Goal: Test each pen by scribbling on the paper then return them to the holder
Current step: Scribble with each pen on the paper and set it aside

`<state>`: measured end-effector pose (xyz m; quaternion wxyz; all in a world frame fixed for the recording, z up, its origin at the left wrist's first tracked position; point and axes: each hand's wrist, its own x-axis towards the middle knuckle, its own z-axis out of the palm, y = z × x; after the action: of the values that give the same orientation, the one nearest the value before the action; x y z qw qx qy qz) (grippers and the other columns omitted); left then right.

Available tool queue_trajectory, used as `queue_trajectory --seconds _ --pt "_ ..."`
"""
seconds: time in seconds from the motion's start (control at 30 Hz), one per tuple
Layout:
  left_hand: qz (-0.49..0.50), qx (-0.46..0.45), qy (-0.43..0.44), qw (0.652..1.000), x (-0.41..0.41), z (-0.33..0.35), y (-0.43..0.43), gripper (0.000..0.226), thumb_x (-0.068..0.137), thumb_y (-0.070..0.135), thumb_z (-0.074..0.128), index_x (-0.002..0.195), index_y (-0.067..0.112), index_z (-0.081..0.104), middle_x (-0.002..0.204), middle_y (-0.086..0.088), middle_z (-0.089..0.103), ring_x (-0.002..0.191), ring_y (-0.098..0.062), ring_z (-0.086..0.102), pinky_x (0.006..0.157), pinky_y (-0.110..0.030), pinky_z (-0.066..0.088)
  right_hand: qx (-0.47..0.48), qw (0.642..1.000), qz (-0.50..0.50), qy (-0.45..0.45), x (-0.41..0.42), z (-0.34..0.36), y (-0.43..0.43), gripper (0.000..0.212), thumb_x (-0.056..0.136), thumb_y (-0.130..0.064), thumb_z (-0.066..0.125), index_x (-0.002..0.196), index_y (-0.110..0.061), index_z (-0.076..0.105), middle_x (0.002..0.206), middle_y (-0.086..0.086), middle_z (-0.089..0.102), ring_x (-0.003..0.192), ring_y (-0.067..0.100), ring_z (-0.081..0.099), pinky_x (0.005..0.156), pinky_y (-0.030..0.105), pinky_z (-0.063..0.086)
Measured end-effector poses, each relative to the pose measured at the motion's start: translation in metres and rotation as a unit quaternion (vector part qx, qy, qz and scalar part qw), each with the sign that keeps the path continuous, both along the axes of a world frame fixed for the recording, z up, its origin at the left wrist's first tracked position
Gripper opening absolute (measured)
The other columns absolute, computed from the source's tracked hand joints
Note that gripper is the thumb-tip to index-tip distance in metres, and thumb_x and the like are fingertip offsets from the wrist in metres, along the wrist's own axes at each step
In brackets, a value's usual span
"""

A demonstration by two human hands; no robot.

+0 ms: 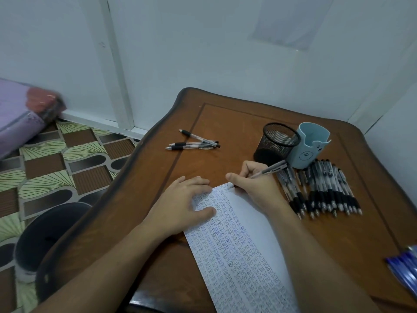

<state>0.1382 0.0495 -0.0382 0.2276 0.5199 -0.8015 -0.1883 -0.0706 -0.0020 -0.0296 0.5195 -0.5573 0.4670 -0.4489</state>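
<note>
A white sheet of paper (239, 251), covered in rows of scribbles, lies on the wooden table (225, 123). My left hand (182, 204) presses flat on the paper's upper left part. My right hand (255, 181) grips a clear pen with a black grip (269, 169), its tip at the paper's top edge. Behind it stand a black mesh holder (276, 142) and a light blue holder (310, 145). Several black-grip pens (320, 190) lie in a row to the right of my right hand. Three more pens (194, 142) lie at the table's far left.
Blue pens (404, 272) lie at the table's right edge. A dark round stool (47, 236) stands on the patterned floor left of the table. A purple bundle (20, 118) lies against the white wall at the far left.
</note>
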Motion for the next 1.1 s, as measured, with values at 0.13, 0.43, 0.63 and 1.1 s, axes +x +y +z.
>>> queue_trajectory --seconds 0.13,0.43,0.63,1.1 --pt "0.005 0.001 0.001 1.0 -0.001 0.0019 0.0006 0.07 0.074 0.066 0.051 0.134 0.03 0.056 0.145 0.021 0.043 0.126 0.019 0.02 0.113 -0.017 0.003 -0.011 0.999 -0.027 0.017 0.0033 -0.0028 0.0027 0.045 0.087 0.01 0.065 0.056 -0.01 0.039 0.055 0.005 0.034 0.052 0.013 0.045 0.052 0.026 0.047" --pt "0.011 -0.001 0.011 1.0 -0.0016 -0.0005 -0.0003 0.081 0.065 0.077 0.04 0.13 0.033 0.058 0.142 0.023 0.045 0.125 0.021 0.02 0.112 -0.016 0.003 -0.009 1.0 0.007 0.016 0.0019 -0.0079 -0.0002 0.045 0.084 0.007 0.064 0.056 -0.015 0.037 0.059 0.007 0.03 0.059 0.019 0.038 0.053 0.027 0.041" --pt "0.012 0.001 0.0 1.0 -0.0023 0.0022 0.0001 0.083 0.064 0.077 0.038 0.131 0.033 0.057 0.143 0.022 0.044 0.125 0.02 0.019 0.112 -0.016 0.003 -0.014 1.0 0.005 0.026 0.0033 -0.0072 -0.0001 0.041 0.082 0.01 0.063 0.058 -0.01 0.036 0.056 0.003 0.028 0.054 0.016 0.037 0.05 0.026 0.042" --pt "0.008 0.004 0.011 1.0 -0.0029 0.0036 0.0013 0.084 0.063 0.077 0.039 0.131 0.031 0.058 0.143 0.021 0.045 0.124 0.02 0.02 0.112 -0.016 0.004 -0.033 0.999 -0.01 0.014 0.0009 -0.0074 -0.0012 0.047 0.084 0.01 0.062 0.055 -0.015 0.035 0.059 0.009 0.028 0.054 0.018 0.039 0.051 0.026 0.04"
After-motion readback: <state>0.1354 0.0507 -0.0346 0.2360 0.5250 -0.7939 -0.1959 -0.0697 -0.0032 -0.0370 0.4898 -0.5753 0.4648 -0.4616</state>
